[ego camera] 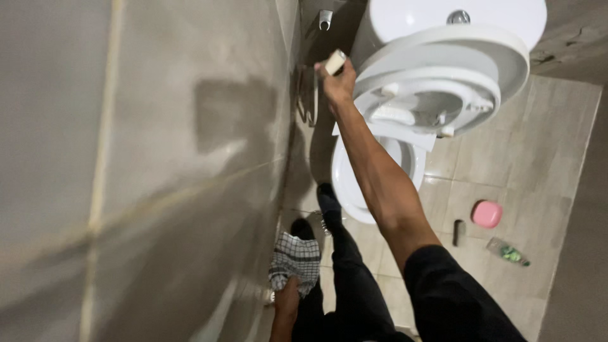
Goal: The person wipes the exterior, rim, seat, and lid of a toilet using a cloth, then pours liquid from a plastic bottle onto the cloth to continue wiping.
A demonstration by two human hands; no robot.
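Right hand (335,82): raised beside the white toilet (443,69), fingers clenched around a small cream-coloured cylindrical object (335,61) held just left of the lifted seat and lid, near the grey tiled wall (158,158). Left hand (287,297): lowered by the person's black trouser leg, fingers grasping a black-and-white checked cloth (294,259) that hangs close to the wall's base. Floor tiles (538,145) to the right of the toilet bowl: one pink rounded container (487,214), one small dark oblong item (459,232) just beside it, one clear bottle with green contents (508,252) lying on its side.
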